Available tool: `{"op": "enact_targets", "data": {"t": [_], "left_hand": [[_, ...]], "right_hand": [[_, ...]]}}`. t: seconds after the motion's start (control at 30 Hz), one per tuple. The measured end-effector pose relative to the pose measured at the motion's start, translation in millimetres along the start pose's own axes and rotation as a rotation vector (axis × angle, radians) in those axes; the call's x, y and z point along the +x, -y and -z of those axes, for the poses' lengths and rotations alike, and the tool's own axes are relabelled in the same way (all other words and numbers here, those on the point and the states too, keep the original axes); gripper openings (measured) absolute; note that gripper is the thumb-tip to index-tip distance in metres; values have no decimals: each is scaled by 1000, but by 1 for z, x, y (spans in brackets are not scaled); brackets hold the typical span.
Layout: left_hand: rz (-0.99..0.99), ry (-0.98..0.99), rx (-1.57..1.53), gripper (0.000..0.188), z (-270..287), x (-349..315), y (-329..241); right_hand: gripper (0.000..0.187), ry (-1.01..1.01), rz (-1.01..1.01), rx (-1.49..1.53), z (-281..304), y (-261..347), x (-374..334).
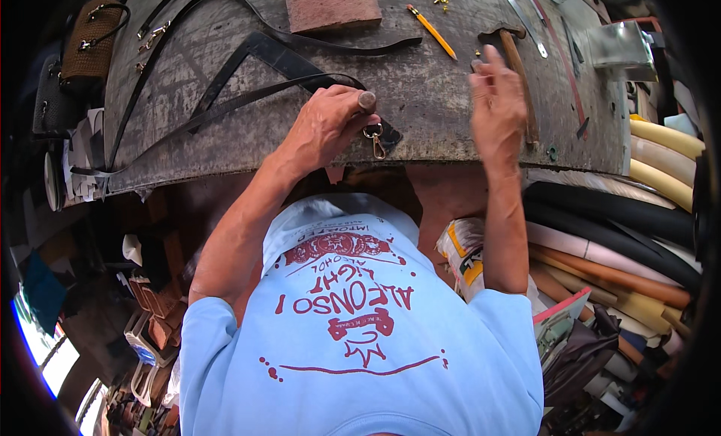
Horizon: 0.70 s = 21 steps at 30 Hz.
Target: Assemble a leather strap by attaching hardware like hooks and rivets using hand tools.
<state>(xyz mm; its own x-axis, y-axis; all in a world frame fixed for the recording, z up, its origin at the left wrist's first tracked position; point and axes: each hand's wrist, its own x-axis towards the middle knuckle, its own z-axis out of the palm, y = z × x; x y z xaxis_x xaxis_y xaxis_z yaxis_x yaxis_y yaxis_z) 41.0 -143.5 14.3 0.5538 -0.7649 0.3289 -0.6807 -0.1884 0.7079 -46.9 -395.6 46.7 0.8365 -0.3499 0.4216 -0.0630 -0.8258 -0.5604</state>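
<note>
My left hand [328,122] is closed near the bench's front edge, around what looks like a metal punch [366,100]; only its round, flat end shows. Under that hand runs a long dark leather strap [248,98], its end carrying a silver snap hook [378,143] close to the bench edge. A dark metal square [282,57] lies partly beneath the strap. My right hand [497,98], slightly blurred, is to the right with fingers stretched out toward the far side. Beside it lies a hammer [518,79] with a wooden handle; the hand appears not to grip it.
A reddish block [330,8], a yellow pencil [433,33] and small brass pieces [441,0] lie farther back on the worn bench [428,113]. A metal ruler [526,23] is at the far right. Rolled material [608,211] is stacked right; woven bags [94,42] hang left.
</note>
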Motion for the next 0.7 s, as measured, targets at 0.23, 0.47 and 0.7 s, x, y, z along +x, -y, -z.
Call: {"op": "enact_targets", "data": {"t": [0.23, 0.47, 0.7], "left_hand": [[-75, -13, 15, 12, 2, 3, 4], [43, 98, -77, 12, 1, 4, 4], [-61, 66, 11, 16, 0, 3, 7]], "right_hand": [[47, 114, -129, -465, 22, -118, 24], [42, 111, -151, -499, 29, -132, 36], [48, 330, -335, 175, 82, 23, 8]]}}
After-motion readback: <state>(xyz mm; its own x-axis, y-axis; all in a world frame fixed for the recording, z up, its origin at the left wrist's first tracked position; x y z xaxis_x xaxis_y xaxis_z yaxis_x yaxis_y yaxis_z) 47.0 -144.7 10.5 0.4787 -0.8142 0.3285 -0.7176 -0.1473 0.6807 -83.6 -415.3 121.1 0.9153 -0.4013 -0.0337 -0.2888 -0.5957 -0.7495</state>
